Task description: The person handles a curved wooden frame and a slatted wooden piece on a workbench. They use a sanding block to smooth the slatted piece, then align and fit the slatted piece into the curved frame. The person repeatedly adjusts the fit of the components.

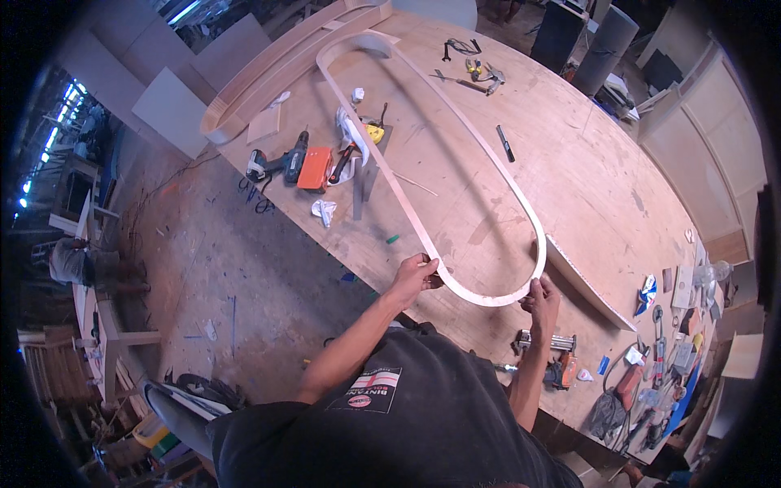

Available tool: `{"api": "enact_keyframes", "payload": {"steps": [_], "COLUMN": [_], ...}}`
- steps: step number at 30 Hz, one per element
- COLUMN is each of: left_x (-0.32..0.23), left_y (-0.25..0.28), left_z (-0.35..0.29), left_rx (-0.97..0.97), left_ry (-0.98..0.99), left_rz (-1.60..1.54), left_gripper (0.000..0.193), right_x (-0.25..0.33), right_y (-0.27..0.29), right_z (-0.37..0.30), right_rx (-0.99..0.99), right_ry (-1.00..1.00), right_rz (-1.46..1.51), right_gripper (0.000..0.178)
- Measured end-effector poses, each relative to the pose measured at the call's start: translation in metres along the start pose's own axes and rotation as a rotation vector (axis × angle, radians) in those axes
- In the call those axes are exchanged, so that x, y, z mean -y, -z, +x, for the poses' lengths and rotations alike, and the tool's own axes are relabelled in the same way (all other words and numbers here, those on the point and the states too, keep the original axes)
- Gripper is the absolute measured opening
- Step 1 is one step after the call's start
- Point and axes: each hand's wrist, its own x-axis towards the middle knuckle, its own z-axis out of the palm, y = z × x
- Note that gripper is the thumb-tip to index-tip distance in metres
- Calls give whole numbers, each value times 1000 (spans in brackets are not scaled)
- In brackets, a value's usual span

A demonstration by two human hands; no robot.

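A long pale wooden strip bent into a narrow oval loop [455, 122] lies along a large plywood workbench [586, 171]. My left hand [416, 275] grips the loop's left side close to its near curved end. My right hand [540, 294] grips the right side of that same curve. The loop's far end rounds off near the top of the bench.
A cordless drill [281, 165] with an orange battery, white tape and a yellow tape measure [373, 132] lie left of the loop. A curved wooden offcut [587, 285] rests at the right. Several hand tools [659, 358] clutter the near right corner. Another person [77, 264] stands far left.
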Motion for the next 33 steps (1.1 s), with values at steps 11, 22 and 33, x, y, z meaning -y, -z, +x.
{"api": "enact_keyframes", "payload": {"steps": [11, 22, 33], "left_x": [6, 5, 22], "left_y": [7, -3, -26], "left_z": [3, -1, -24], "left_rx": [4, 6, 206], "left_ry": [-34, 27, 181], "left_rz": [48, 115, -100], "left_gripper": [17, 23, 26], "right_x": [-5, -11, -16], "right_y": [1, 3, -6], "right_z": [-5, -14, -19], "right_rx": [7, -32, -139], "right_ry": [55, -19, -16], "right_rz": [-14, 79, 117], "right_gripper": [41, 33, 29]}}
